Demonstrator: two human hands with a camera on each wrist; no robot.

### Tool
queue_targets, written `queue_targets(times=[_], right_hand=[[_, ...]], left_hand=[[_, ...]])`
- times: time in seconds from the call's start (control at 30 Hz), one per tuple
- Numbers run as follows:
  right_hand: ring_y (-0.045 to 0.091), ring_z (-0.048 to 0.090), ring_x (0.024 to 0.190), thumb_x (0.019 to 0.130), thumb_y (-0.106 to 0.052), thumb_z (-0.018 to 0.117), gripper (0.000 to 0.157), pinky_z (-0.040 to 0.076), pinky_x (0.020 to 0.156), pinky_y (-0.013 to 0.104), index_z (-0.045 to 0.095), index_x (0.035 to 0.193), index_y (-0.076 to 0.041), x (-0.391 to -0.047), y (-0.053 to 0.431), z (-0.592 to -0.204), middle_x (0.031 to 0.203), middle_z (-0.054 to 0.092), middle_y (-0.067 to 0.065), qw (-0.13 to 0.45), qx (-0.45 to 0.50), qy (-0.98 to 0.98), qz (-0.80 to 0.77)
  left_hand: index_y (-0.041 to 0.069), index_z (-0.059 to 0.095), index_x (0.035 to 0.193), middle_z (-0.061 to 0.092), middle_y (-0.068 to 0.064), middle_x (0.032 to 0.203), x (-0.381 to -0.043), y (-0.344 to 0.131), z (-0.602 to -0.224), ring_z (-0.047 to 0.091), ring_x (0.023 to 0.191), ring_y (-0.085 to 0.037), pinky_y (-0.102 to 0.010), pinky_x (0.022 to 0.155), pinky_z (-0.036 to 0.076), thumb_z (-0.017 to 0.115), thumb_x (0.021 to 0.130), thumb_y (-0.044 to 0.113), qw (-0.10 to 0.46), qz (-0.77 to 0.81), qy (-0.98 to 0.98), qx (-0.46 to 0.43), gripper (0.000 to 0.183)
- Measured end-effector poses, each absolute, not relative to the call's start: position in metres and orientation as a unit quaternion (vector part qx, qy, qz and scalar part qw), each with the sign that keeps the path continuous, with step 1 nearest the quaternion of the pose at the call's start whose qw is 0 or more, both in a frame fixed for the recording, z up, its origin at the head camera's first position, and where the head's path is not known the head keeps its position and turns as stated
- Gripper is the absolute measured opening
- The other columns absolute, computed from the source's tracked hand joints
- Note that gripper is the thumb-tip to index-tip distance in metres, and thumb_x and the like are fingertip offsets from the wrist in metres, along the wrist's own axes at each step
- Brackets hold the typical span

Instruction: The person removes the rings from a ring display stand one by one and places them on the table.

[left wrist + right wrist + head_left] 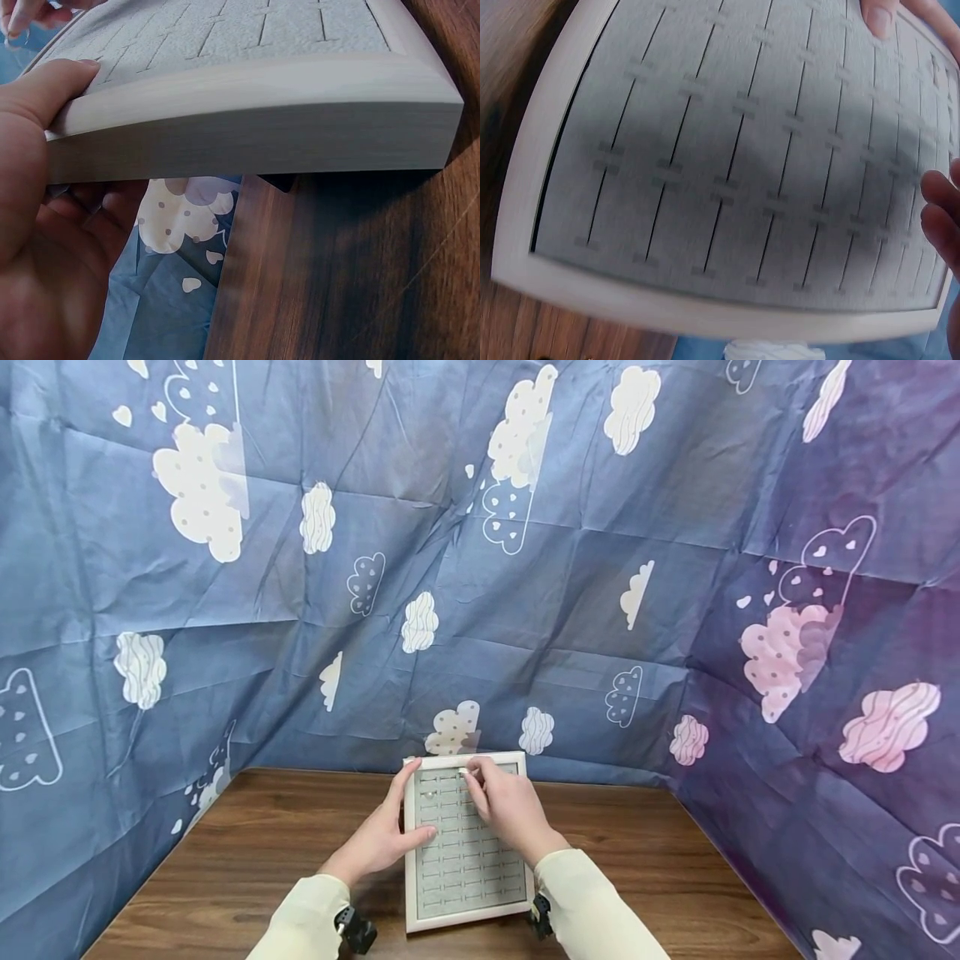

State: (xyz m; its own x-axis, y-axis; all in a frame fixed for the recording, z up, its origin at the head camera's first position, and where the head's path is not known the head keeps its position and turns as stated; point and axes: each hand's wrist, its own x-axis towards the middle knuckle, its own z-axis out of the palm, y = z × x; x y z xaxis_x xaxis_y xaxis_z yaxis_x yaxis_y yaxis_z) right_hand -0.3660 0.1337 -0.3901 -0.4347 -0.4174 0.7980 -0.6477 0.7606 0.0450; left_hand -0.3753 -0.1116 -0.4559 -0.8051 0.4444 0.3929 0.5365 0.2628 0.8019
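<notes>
A ring display tray (411,885) with a pale wooden frame and a grey slotted pad (468,897) stands over the table, near its middle. My left hand (375,842) grips its left side, the thumb on top of the frame and pad, the other fingers underneath, as the left wrist view shows. With thumb and fingertips my right hand (513,810) pinches a small ring (27,39) close above the pad's top rows. Another ring (430,794) with a pale, pearl-like top sits in a slot at the upper left. The fingers partly hide the pinched ring.
Brown wood-grain table (637,877) surrounds the tray. Behind and beside it hangs a blue cloth (465,677) with cloud prints. A small dark piece (279,182) shows beneath the tray's side. Black wrist devices (356,931) sit at both cuffs.
</notes>
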Motion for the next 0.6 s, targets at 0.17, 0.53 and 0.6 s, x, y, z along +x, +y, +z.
queue_targets(times=[0.17,0.53,0.6], right_hand=[[0.005,0.064,0.06,0.102,-0.016,0.073,0.012,0.052,0.055,0.029,0.066,0.11,-0.011,-0.366,0.148,-0.391,0.078,0.074,-0.007,0.437,0.321,-0.831,0.127],[0.002,0.056,0.057,0.102,-0.019,0.072,0.011,0.045,0.053,0.023,0.066,0.11,-0.015,-0.362,0.184,-0.39,0.076,0.07,-0.011,0.416,0.291,-0.856,0.103],[0.002,0.053,0.056,0.102,-0.019,0.073,0.01,0.043,0.053,0.023,0.066,0.108,-0.014,-0.361,0.192,-0.39,0.074,0.068,-0.011,0.419,0.286,-0.855,0.103]], left_hand=[[0.034,0.001,0.173,0.059,-0.023,0.153,-0.376,-0.112,-0.457,0.077,0.114,-0.028,-0.029,0.087,0.062,0.078,0.1,0.017,0.05,-0.52,-0.796,-0.306,0.107],[0.032,0.001,0.173,0.063,-0.019,0.15,-0.377,-0.111,-0.458,0.076,0.116,-0.027,-0.031,0.09,0.061,0.078,0.1,0.017,0.053,-0.512,-0.801,-0.305,0.107],[0.032,0.001,0.173,0.063,-0.019,0.15,-0.377,-0.111,-0.458,0.076,0.116,-0.027,-0.031,0.09,0.061,0.078,0.1,0.017,0.055,-0.51,-0.801,-0.309,0.107]])
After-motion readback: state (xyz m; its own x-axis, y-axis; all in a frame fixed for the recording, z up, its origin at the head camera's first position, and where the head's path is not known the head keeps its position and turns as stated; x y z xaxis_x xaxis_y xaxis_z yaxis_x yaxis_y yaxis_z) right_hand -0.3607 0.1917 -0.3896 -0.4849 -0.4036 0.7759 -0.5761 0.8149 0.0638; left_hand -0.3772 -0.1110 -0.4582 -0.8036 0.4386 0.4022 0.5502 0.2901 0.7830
